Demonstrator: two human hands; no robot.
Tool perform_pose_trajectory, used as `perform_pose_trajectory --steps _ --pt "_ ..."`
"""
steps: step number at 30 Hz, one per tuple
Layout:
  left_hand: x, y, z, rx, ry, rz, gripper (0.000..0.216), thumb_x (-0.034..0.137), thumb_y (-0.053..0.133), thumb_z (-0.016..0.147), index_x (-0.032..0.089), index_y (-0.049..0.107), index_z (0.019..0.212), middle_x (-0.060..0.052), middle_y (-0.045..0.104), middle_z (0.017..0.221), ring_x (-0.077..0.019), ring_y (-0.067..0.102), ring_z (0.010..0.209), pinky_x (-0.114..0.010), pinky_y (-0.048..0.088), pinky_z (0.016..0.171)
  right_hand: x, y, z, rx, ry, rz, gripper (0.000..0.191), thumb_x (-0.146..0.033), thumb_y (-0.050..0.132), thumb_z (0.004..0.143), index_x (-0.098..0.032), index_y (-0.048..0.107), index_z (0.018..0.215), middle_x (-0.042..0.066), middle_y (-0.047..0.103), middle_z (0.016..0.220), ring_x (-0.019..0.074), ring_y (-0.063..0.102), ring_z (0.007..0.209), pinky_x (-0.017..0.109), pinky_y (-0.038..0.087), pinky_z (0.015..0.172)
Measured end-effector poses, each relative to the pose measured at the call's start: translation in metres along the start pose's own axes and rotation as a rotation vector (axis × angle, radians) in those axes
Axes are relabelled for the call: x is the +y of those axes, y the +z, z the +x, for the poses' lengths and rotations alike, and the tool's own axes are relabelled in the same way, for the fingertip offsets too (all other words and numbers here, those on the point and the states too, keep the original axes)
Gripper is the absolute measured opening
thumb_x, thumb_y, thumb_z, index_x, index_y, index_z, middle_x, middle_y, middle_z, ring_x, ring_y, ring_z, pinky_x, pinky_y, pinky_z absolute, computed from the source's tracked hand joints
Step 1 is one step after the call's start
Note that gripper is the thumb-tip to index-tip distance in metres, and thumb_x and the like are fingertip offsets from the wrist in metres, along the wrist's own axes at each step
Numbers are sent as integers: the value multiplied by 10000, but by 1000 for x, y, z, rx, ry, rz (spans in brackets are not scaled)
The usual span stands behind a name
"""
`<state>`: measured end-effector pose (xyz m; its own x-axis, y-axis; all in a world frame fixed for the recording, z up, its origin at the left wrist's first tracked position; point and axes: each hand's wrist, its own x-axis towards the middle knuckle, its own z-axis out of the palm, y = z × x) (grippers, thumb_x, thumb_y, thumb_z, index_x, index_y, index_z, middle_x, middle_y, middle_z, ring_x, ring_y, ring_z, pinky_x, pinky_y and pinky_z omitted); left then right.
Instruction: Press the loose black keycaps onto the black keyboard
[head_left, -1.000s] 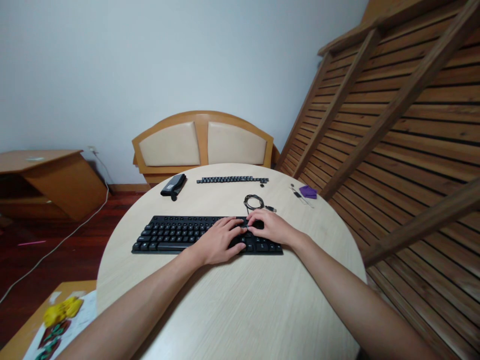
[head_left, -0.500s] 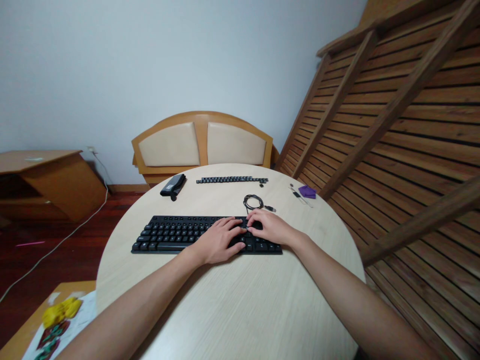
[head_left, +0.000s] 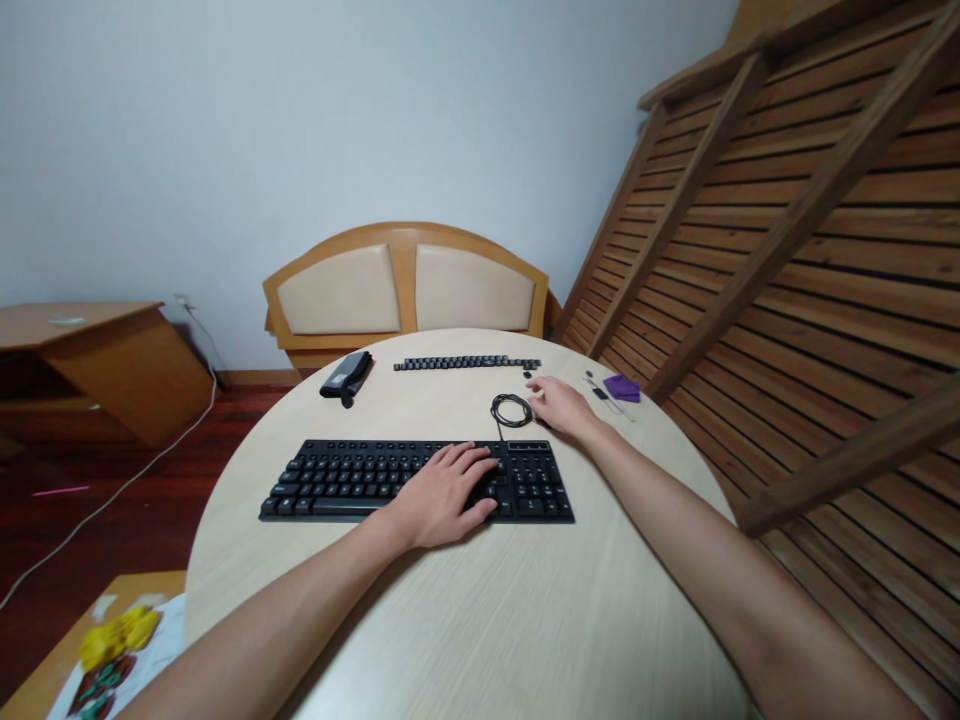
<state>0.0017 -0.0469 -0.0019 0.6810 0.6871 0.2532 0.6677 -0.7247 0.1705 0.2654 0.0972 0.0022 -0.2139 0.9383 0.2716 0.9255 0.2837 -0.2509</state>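
A black keyboard (head_left: 337,478) lies across the table in front of me. My left hand (head_left: 444,494) rests flat over its right-middle part with the fingers stretched out, covering some keys. Beyond the keyboard, my right hand (head_left: 564,404) is held beside the coiled black cable (head_left: 511,411), thumb and forefinger apart with nothing visible between them. Just past its fingertips sits a single loose black keycap (head_left: 527,374). Farther back, loose keycaps (head_left: 457,363) stand lined up in rows.
The round pale table (head_left: 480,620) carries a dark folded pouch (head_left: 346,377) at the back left. Thin metal tools (head_left: 615,403) and a purple cloth (head_left: 622,389) lie at the right. A slatted wooden frame (head_left: 825,250) leans along the right side.
My right hand has left the keyboard and moved away from me, toward the loose keycap beyond the cable. My left hand stays on the keyboard.
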Motion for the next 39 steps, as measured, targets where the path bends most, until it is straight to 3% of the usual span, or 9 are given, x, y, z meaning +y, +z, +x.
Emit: perform_pose_trajectory --steps 4,10,16,23,26,29,33,39 --pt "2 -2 1 -20 -12 0 520 459 473 973 193 461 1419 -105 491 1482 -308 401 1393 -507 317 1163 13 11 32 -44 73 -72 458 -251 556 882 -173 580 1332 145 615 1332 292 594 1177 376 460 975" --pt "2 -5 2 -22 -20 -28 524 447 498 961 202 458 1422 -104 492 1480 -315 393 1402 -521 316 1163 18 23 66 -97 145 -125 589 -203 552 858 -187 493 1444 178 589 1356 333 593 1176 435 468 974" --pt "1 -5 1 -22 -18 -50 524 450 498 958 210 456 1422 -103 486 1486 -306 401 1396 -515 306 1169 23 29 72 -103 173 -112 423 -170 501 898 -188 641 1297 178 621 1317 334 586 1182 436 464 968" --pt "-1 -3 1 -17 -2 -45 516 463 477 971 215 455 1424 -103 486 1485 -309 395 1403 -517 306 1166 25 18 46 -93 109 31 264 -238 561 921 -175 723 1120 150 702 1194 272 629 1130 352 448 973" --pt "-1 -4 0 -28 0 -30 521 461 468 978 202 451 1429 -106 487 1485 -302 392 1406 -508 300 1171 16 11 29 -79 35 151 291 -268 505 963 -173 701 1155 114 711 1193 217 641 1112 300 453 975" --pt "0 -4 0 -30 1 -24 516 461 467 980 195 462 1422 -108 483 1491 -300 390 1408 -504 299 1172 1 2 12 -109 -42 357 350 -306 418 1004 -178 663 1218 82 729 1148 177 669 1041 274 497 907" --pt "0 -3 0 -14 8 -25 509 451 472 980 185 468 1413 -115 500 1477 -288 413 1397 -493 309 1170 -23 -14 -18 -203 -92 894 389 -416 473 974 -160 668 1194 108 737 1061 223 678 990 334 528 819" --pt "-4 1 0 26 3 -58 512 446 488 975 172 457 1407 -131 539 1439 -280 454 1371 -488 342 1157 -53 -22 -71 -194 -140 1026 364 -489 544 941 -193 622 1138 66 702 1017 197 677 968 336 513 846"
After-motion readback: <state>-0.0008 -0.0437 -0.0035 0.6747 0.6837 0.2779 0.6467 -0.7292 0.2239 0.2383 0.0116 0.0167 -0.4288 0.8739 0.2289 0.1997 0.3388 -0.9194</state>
